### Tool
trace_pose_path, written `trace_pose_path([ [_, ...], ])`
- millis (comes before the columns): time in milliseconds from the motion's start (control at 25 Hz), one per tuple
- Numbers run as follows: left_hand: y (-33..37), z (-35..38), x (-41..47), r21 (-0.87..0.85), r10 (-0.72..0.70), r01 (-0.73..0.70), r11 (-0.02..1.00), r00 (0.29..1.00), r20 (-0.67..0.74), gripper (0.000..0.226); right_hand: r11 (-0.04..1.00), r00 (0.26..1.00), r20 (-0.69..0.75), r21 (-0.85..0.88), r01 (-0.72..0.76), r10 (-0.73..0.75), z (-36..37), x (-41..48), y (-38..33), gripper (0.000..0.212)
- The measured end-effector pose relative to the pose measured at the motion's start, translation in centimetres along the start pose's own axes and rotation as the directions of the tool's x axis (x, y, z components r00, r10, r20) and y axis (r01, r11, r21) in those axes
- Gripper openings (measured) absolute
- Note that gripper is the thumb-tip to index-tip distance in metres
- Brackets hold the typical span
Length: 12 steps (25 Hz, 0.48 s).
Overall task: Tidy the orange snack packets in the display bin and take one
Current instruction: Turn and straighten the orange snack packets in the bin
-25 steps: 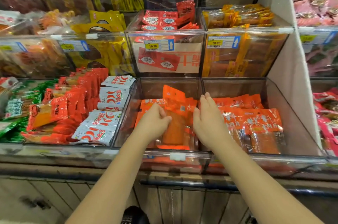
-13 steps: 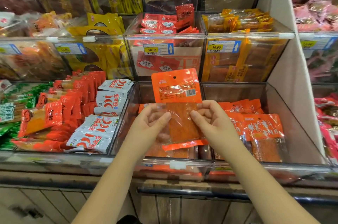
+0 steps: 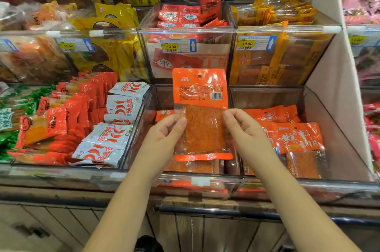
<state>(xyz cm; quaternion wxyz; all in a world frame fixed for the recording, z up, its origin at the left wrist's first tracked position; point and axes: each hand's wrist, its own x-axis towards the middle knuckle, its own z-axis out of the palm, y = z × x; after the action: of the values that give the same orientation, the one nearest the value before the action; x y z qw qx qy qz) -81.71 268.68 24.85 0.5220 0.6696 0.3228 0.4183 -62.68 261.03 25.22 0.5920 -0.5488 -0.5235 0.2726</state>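
Head view shows one orange snack packet held upright above the clear display bin, its printed back with a barcode facing the camera and an orange slab visible through its clear lower window. The left hand pinches the packet's left edge, thumb on the front and fingers curled behind. The right hand pinches the right edge the same way, thumb tip on the clear film. The packet's bottom seal hangs over the bin's front half, apart from the loose orange packets lying flat on the bin floor against the front wall.

Just beside it, touching its right wall, a second clear bin holds more orange packets, face up and overlapping. To the left, white chilli-print packets sit next to rows of red packets. On the shelf tier behind, a bin of small red packets carries a yellow price tag reading 10.90. A white divider panel closes the shelf's right edge.
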Motion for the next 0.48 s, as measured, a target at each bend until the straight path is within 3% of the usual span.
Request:
trace_pose_path([
  [160,-0.09,0.04,0.12,-0.05,0.029,-0.029,0.998,1.0,-0.001,0.028,0.999,0.999,0.035,0.044,0.015,-0.017,-0.03,0.03,0.06,0.018],
  [360,-0.31,-0.03,0.2,-0.042,0.06,-0.06,0.997,0.998,-0.001,0.026,0.998,1.0,0.007,0.058,0.025,-0.025,0.03,0.09,0.27,0.028],
  [480,-0.5,0.03,0.36,-0.068,0.063,-0.064,0.996,0.998,-0.023,0.02,0.998,0.999,-0.001,0.053,0.037,-0.037,0.1,0.1,0.11,0.019],
])
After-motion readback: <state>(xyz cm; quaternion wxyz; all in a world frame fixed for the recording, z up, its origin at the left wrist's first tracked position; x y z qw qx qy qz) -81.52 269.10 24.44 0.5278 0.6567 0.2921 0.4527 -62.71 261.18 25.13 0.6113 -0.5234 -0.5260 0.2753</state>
